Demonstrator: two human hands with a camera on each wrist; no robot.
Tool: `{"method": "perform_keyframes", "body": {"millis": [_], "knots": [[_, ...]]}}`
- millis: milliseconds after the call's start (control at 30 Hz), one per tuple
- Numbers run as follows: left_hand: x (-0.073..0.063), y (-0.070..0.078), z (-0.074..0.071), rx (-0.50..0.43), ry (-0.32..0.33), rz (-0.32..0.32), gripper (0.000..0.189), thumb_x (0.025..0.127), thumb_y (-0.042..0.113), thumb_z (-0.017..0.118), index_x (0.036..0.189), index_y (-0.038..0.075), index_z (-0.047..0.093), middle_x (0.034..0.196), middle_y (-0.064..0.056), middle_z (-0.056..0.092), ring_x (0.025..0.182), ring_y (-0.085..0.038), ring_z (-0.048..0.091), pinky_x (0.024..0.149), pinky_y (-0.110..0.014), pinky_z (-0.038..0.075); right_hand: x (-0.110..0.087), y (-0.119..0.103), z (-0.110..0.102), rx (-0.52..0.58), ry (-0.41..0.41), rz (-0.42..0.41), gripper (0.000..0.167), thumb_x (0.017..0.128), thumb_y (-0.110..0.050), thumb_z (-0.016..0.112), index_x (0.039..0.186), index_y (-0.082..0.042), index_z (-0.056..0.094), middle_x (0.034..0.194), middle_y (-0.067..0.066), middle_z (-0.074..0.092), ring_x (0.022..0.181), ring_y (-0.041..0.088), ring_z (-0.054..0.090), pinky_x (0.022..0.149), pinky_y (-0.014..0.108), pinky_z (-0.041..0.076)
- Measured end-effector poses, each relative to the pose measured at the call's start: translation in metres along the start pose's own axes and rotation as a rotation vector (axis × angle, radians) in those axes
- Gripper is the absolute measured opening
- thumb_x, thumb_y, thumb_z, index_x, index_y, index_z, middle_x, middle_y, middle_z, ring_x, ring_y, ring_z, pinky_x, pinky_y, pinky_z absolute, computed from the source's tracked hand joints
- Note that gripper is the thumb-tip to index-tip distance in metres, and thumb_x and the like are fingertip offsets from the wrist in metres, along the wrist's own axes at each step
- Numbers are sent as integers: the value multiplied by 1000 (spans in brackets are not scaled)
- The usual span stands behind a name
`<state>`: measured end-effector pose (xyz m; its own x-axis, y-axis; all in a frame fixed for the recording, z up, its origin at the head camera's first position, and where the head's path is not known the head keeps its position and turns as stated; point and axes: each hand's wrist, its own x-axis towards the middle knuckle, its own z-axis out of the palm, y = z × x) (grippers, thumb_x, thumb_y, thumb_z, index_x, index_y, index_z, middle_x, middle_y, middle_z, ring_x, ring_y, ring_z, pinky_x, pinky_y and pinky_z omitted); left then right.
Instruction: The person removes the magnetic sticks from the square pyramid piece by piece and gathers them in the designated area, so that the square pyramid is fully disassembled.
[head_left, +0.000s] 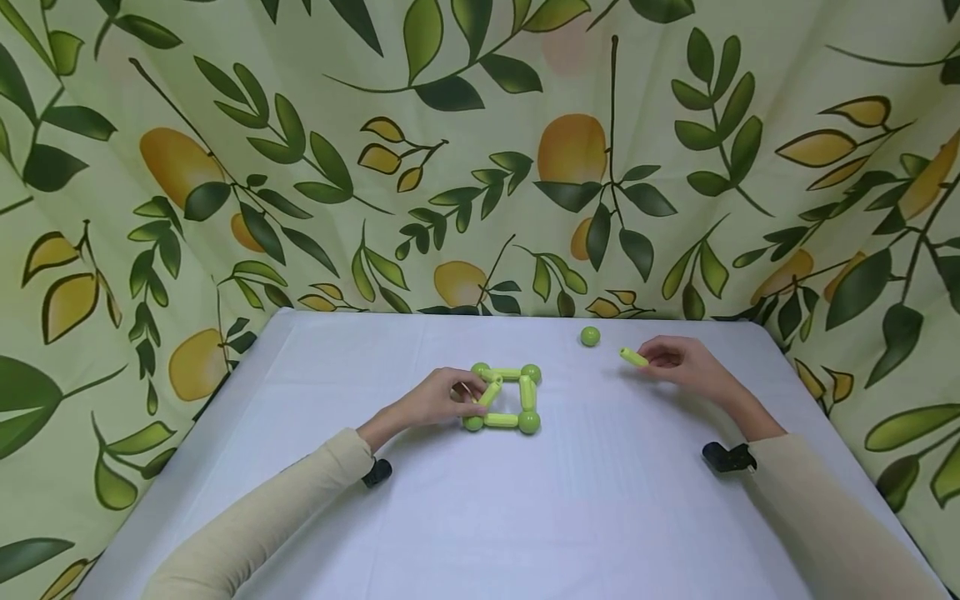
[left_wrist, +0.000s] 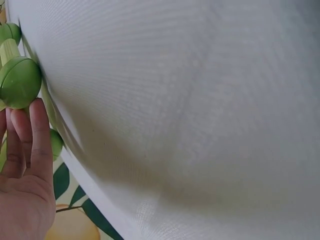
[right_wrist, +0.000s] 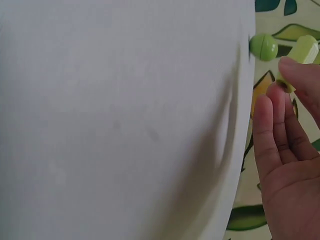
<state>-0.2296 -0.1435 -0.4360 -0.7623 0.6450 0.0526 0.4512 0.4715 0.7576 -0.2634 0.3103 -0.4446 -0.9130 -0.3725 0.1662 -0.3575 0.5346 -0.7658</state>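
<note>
Glossy green plastic ball-and-rod square frame (head_left: 528, 395) sits on the white-clothed table (head_left: 480, 517), its left side pinched by the left hand (head_left: 444, 395); the right hand (head_left: 688, 364) pinches a pale-green plastic rod (head_left: 633, 357). Uneven pressing might pop the frame apart.

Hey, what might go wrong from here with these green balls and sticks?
The loose green ball sits near the far edge of the table, close to the right hand, so a bump might send it rolling off. That hand pinches the loose stick near one end, so it could slip or twist. The left hand holds the square frame at its left side; a tug there might shift it or pull it apart.
</note>
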Motion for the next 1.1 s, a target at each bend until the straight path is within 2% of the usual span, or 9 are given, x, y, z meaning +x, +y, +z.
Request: {"method": "perform_keyframes", "body": {"millis": [167,500,833,1100], "knots": [[1,0,0,-7,-1,-3,26,89,15,82,109,3,71,96,1,67,84,-13,62,77,-28,55,-7,10,-14,-63,-34,3,19,88,-4,81,105,-2,73,102,11,68,87,19,61,74,21,53],[0,1,1,-16,-1,-10,24,89,13,82,109,4,71,96,2,66,84,-12,61,78,-28,55,-17,28,-32,-156,-70,43,21,86,-4,82,105,-2,74,99,8,69,85,19,59,72,23,52],[1,2,2,-24,3,9,24,89,13,81,108,2,71,96,0,67,84,-13,61,80,-29,54,-21,28,-39,-157,-82,80,21,85,-1,81,104,1,74,101,11,69,84,21,59,71,23,53],[0,3,0,-20,3,-5,25,89,13,81,110,3,71,96,1,66,85,-15,62,79,-28,55,-19,31,-36,-163,-98,104,20,85,3,79,104,1,74,99,10,67,84,23,58,70,24,53]]}}
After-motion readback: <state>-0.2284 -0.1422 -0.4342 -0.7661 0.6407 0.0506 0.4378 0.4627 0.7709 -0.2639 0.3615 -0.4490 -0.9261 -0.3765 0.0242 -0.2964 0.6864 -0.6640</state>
